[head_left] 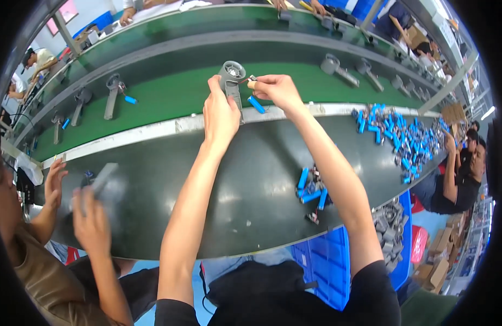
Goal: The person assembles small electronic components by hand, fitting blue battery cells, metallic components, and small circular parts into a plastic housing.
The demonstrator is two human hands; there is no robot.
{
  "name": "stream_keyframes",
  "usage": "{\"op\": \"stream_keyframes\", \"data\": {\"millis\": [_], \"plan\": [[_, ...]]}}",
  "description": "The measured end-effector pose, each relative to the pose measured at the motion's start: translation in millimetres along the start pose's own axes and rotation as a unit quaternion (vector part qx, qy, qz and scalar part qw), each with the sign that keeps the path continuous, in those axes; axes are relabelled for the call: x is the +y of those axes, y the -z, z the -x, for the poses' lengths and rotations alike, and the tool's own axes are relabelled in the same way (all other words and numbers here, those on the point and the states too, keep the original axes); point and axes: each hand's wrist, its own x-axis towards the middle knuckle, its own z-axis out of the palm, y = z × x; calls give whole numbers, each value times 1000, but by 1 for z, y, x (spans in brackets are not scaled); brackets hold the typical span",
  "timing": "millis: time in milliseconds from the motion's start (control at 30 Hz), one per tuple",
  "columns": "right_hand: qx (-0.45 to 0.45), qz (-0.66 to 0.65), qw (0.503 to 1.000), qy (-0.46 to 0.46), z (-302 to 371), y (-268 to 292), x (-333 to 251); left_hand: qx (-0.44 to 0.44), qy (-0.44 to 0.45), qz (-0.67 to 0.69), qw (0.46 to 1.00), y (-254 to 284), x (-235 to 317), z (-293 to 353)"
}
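My left hand is wrapped round the handle of a grey handheld fan housing, whose round head points up and away from me. Close beside it, my right hand pinches a small part on a thin red wire that runs to the housing; its exact kind is hard to make out. Something pale yellow covers a fingertip of that hand. Below the fingers a blue cylindrical battery dangles over the green belt's near edge. Under my right forearm lies a small heap of blue batteries with wires and dark parts.
The green conveyor belt carries grey fan housings on both sides. A large pile of blue batteries covers the right worktop. Below stands a blue crate of grey parts. At left, a co-worker's blurred hand handles a grey piece.
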Motion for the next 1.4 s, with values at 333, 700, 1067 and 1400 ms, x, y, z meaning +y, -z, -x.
{"op": "stream_keyframes", "data": {"millis": [333, 700, 1067, 1400], "plan": [[293, 556, 769, 118, -111, 183, 39, 48, -35, -103, 993, 0, -94, -78], [192, 298, 934, -54, -49, 218, 66, -46, -60, 13, 997, 18, -12, -27], [306, 18, 949, -72, 270, 91, 15, -320, -168, 99, 927, -124, 87, 72], [265, -55, 962, -42, 323, 54, 43, -224, -159, -18, 961, -92, 103, 65]]}}
